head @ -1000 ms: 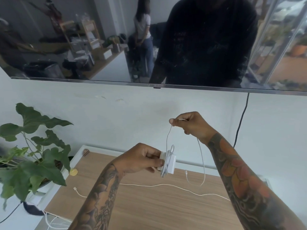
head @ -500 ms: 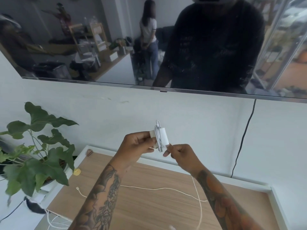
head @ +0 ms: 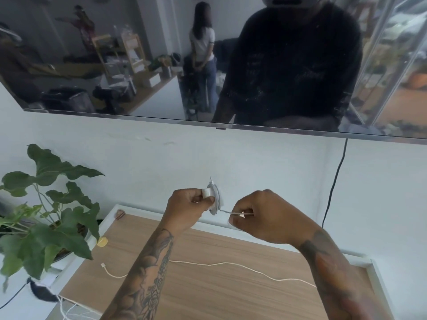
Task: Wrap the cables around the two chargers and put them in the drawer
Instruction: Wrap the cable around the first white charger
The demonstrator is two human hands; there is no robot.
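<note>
Small white plastic charger block [head: 209,194], cable loops around it, is held in the air above the wood-grain worktop [head: 208,292], pinched in left hand [head: 188,207] grip. Right hand [head: 261,218] grip is closed on the thin white cable [head: 233,213] running taut from the block. A second white cable [head: 231,265] lies loose on the worktop below both hands.

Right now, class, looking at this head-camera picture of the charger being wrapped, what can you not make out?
- Head view: most of the charger is covered by the left hand and the wound cable.
- The cable end is hidden inside the right hand.
- The second cable on the wooden top runs behind the right forearm, so its far end and any second charger are unseen.
- No drawer can be identified.
</note>
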